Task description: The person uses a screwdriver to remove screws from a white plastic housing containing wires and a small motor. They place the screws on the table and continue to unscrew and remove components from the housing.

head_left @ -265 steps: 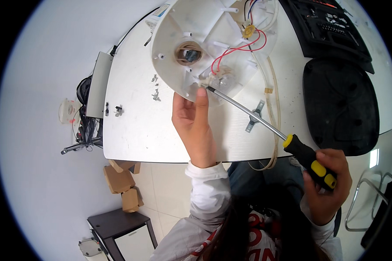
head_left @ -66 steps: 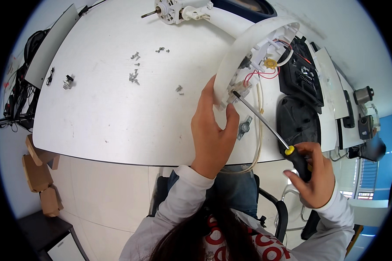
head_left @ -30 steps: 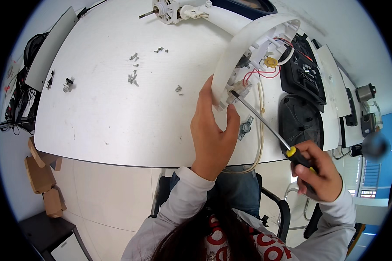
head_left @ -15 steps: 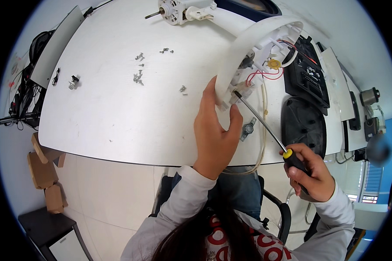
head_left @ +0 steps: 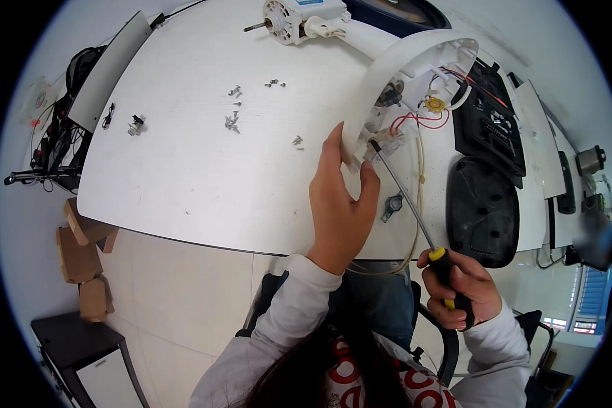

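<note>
My left hand [head_left: 343, 204] grips the lower rim of a white, open-backed fan base [head_left: 366, 92], thumb on one side and fingers on the other. My right hand [head_left: 476, 289] is closed round the black and yellow handle of a screwdriver [head_left: 409, 202]. Its long shaft slants up and left, and the tip is at the clear plastic fitting [head_left: 386, 144] inside the base near my left thumb. Whether it sits in a screw is too small to tell. Red wires [head_left: 415, 117] and a yellow round part [head_left: 434, 104] show inside the base.
A white motor [head_left: 304, 22] lies at the back. Loose screws [head_left: 232, 122] lie in several groups on the table. A grey knob-like part [head_left: 392, 206] and a cream cable [head_left: 420, 163] lie near my hands. To the right are a black oval cover [head_left: 483, 214] and an open tool case [head_left: 489, 129].
My right hand has moved left and slightly down relative to the table, so the screwdriver stands steeper. Its tip stays at the same fitting. My left hand keeps its hold; the whole view has shifted slightly.
</note>
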`<state>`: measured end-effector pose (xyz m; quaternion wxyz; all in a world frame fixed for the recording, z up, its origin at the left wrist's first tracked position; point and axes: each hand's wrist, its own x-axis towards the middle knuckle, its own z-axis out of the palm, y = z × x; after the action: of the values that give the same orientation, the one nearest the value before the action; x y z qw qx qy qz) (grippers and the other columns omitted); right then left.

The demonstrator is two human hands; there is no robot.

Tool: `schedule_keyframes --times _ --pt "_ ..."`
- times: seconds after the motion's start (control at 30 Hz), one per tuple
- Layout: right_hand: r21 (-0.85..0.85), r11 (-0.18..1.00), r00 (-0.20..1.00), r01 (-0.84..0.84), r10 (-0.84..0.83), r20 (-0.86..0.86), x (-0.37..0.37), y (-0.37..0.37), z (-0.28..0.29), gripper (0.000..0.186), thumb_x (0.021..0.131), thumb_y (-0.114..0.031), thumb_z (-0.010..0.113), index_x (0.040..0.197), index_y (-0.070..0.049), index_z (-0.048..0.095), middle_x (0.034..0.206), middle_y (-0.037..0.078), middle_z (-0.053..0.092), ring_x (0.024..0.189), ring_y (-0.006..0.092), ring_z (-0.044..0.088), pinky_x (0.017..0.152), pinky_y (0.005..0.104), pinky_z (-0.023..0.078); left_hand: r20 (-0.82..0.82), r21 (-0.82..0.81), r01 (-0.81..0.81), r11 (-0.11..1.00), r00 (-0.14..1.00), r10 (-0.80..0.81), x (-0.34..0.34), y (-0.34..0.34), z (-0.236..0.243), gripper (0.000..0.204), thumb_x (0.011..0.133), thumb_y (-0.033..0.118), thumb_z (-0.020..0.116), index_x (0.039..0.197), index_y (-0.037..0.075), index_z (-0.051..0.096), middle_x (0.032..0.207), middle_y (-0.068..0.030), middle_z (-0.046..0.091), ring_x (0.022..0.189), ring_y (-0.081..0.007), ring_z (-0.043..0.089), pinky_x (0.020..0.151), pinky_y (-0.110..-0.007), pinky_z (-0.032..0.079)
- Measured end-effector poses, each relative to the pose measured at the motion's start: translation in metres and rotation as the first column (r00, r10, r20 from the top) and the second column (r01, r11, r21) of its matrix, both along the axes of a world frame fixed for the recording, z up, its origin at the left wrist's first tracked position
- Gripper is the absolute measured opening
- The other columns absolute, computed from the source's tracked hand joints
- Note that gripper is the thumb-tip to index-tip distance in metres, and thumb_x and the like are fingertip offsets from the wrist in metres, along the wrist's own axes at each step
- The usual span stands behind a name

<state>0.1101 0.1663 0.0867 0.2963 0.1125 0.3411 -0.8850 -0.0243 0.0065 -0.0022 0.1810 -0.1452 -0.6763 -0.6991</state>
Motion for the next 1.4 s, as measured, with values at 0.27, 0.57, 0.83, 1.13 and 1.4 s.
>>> schedule_keyframes --times 0.27,0.57,0.83,1.13,1.4 --pt "0.051 0.999 0.998 0.011 -0.008 -0.059 -0.002 -0.003 -0.009 0.055 0.093 -0.017 0.049 0.137 0.008 0.029 0.087 0.011 0.049 0.054 0.0122 0.048 0.044 0.0228 0.041 -0.08 -0.227 -0.201 0.953 0.979 0.187 -0.015 -0.067 0.025 0.027 0.088 0.006 0.055 0.115 0.003 0.059 0.108 -0.0087 0.065 0.103 -0.0191 0.06 0.088 -0.032 0.046" --pt "-0.211 0.975 0.99 0.069 -0.092 -0.103 0.008 -0.021 -0.017 0.059 0.093 -0.012 0.046 0.142 0.006 0.021 0.1 0.015 0.047 0.057 0.0145 0.05 0.046 0.024 0.044 0.019 -0.817 -0.018 0.577 0.998 0.057 -0.064 -0.097 0.027 0.019 0.08 0.016 0.065 0.097 0.009 0.071 0.088 -0.0078 0.064 0.077 -0.0224 0.058 0.069 -0.033 0.047" --pt "-0.14 0.989 0.97 -0.058 0.023 -0.241 0.011 -0.013 -0.024 0.069 0.09 -0.005 0.043 0.148 -0.004 0.005 0.113 0.019 0.045 0.057 0.0133 0.052 0.052 0.0241 0.045 0.004 -0.837 -0.067 0.544 0.992 0.127 -0.069 -0.089 0.014 0.019 0.075 0.015 0.069 0.093 0.008 0.072 0.095 -0.0074 0.064 0.083 -0.0254 0.058 0.072 -0.034 0.047" --pt "0.034 0.998 0.952 -0.047 0.055 -0.3 0.019 -0.025 -0.019 0.068 0.092 0.0 0.04 0.147 -0.002 0.0 0.113 0.015 0.046 0.063 0.0093 0.05 0.057 0.0219 0.043 -0.046 -0.813 -0.113 0.571 0.99 0.13 -0.075 -0.092 -0.002 0.024 0.071 0.013 0.071 0.094 0.007 0.071 0.1 -0.015 0.064 0.088 -0.0305 0.059 0.074 -0.038 0.048" --pt "0.071 0.997 0.93 -0.043 0.066 -0.362 0.018 -0.021 -0.02 0.068 0.092 -0.003 0.042 0.146 0.0 0.001 0.115 0.015 0.046 0.061 0.0096 0.05 0.053 0.0214 0.044 -0.072 -0.783 -0.162 0.601 0.983 0.171 -0.066 -0.09 0.005 0.019 0.075 0.008 0.068 0.093 0.003 0.07 0.091 -0.0139 0.068 0.077 -0.0283 0.063 0.069 -0.035 0.051"
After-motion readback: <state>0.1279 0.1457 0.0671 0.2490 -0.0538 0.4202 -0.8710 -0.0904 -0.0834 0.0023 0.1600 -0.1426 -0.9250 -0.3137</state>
